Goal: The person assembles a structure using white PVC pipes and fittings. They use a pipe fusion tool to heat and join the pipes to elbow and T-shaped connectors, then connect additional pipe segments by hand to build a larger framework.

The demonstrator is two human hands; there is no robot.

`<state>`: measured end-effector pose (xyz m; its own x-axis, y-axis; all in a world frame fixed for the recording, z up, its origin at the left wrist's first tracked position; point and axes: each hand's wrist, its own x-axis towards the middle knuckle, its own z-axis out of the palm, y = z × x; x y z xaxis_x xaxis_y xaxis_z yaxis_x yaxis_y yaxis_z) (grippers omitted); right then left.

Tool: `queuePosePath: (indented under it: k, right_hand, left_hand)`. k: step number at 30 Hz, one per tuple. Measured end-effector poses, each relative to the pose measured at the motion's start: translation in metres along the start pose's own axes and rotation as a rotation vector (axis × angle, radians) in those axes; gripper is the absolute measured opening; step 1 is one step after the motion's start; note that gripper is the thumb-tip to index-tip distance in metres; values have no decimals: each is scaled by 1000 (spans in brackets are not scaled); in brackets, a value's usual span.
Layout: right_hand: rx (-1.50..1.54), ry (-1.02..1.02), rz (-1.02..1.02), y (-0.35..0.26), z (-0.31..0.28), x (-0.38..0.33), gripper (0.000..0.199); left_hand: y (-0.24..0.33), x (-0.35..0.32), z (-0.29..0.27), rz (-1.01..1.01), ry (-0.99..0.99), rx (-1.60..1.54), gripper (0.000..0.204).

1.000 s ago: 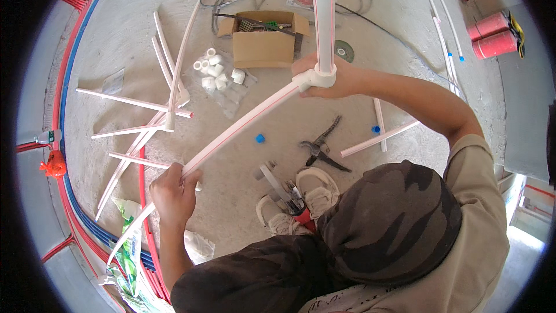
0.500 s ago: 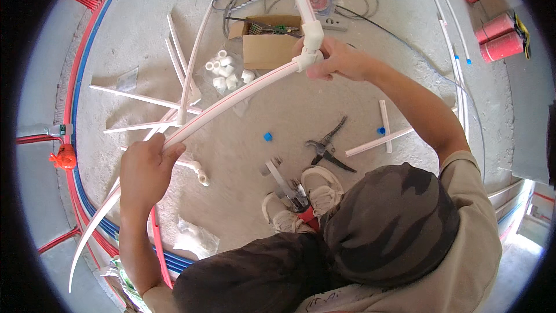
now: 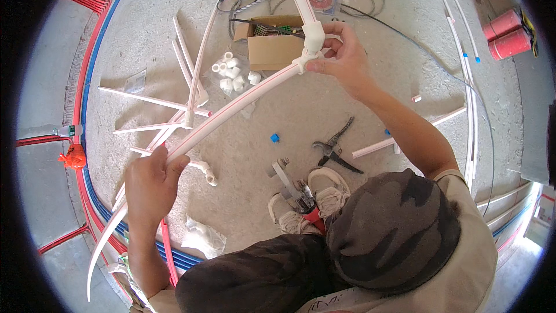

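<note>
Above the dusty floor, the left hand (image 3: 152, 182) grips the long white pipe (image 3: 231, 110) tight, keeping it level, while the right hand (image 3: 341, 58) pinches its white joint (image 3: 313, 37).

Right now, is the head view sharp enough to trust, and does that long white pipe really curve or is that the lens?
Head view: bright, even daylight, no glare; both hands are sharp, left hand on the long white pipe, right hand at the white fitting. Fisheye bends straight edges toward the rim, so much of the curve may be distortion; real flex cannot be told.
</note>
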<state>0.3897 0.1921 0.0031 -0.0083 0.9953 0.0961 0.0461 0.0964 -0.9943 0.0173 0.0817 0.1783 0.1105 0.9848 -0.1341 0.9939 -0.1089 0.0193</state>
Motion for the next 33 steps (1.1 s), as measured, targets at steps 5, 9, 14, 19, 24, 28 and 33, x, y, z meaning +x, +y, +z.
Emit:
queuePosePath:
  k: [5,9,14,19,24,28,33]
  right_hand:
    - [-136,32,-121,-10,0,-6,91]
    - [-25,-4,-218,-18,1,-6,89]
    - [146,-137,-219,-37,-2,-10,94]
    - [194,-311,-266,-56,-11,-10,104]
    - [146,-414,-177,-65,-20,-5,109]
    - [150,-359,-6,-63,-20,-7,116]
    - [228,-388,114,-60,-22,-8,118]
  left_hand:
    - [-2,-15,17,-5,51,-52,48]
    - [-5,-23,30,7,90,-158,47]
    - [-9,-26,37,37,89,-180,48]
    - [-12,-28,42,57,54,-238,47]
    - [-15,-31,48,57,-4,-213,45]
    - [-19,-30,52,112,27,-177,45]
    - [-20,-31,54,122,12,-193,46]
